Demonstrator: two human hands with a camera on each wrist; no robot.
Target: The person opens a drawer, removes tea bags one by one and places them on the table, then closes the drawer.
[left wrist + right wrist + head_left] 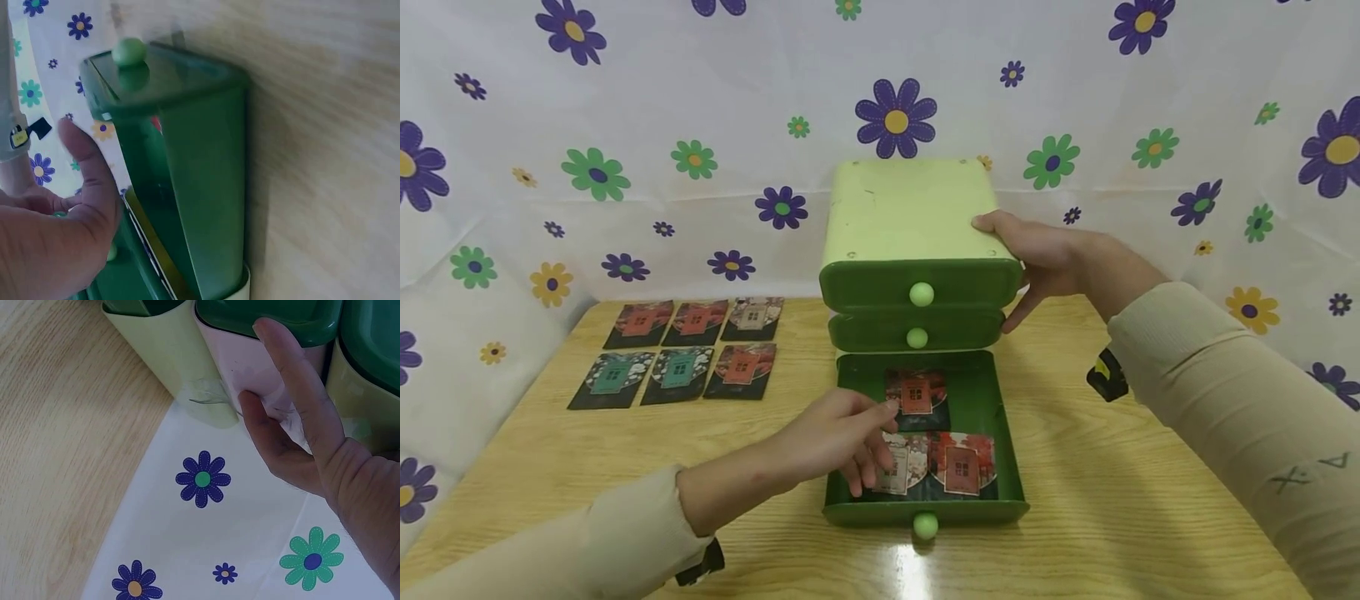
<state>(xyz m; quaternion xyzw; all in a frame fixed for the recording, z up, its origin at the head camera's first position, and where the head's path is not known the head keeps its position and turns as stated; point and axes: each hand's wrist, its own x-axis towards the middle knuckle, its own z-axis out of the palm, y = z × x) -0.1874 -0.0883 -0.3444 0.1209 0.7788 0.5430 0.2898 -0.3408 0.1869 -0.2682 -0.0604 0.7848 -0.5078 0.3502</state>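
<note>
A small cabinet (917, 208) with green drawers stands on the table, its bottom drawer (1011, 467) pulled out. Three packets lie inside that drawer: a red-labelled packet (917, 396) at the back, a white-labelled packet (906, 467) front left and another red-labelled packet (962, 467) front right. Over the drawer's left side hovers my left hand (831, 442), fingers loosely bent, nothing seen in them; it partly covers the white-labelled packet. My right hand (1045, 250) rests against the cabinet's right side, thumb on the top edge, extended fingers (287, 369) touching the side and drawer edge.
Several packets (677, 375) lie in two rows on the wooden table (1075, 517) at the left. Two upper drawers with round knobs (922, 294) are closed. A flowered cloth (737, 125) hangs behind the table.
</note>
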